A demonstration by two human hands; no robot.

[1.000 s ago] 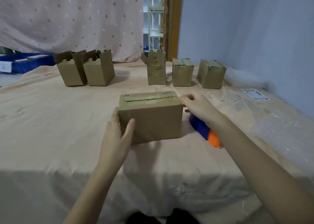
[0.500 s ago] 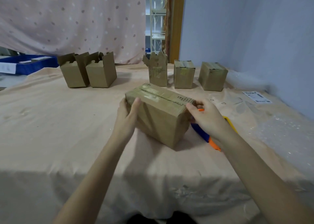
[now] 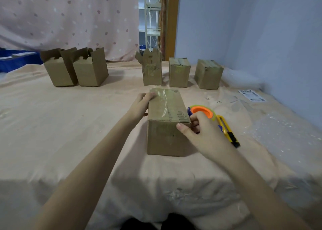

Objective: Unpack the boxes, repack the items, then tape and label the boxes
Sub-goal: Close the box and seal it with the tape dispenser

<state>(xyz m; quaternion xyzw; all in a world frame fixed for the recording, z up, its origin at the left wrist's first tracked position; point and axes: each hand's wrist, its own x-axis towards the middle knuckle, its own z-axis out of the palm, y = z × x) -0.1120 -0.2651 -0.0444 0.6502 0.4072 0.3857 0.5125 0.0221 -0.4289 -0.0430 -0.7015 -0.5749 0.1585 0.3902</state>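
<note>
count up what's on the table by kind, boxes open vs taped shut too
open cardboard boxes: 3
taped-shut cardboard boxes: 3, plus the one between the hands
tape dispenser: 1
yellow utility knife: 1
label sheet: 1
total: 9

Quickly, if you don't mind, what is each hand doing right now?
Left hand: grips the far left top corner of the taped box.
Right hand: pinches the box's near right top corner.
</note>
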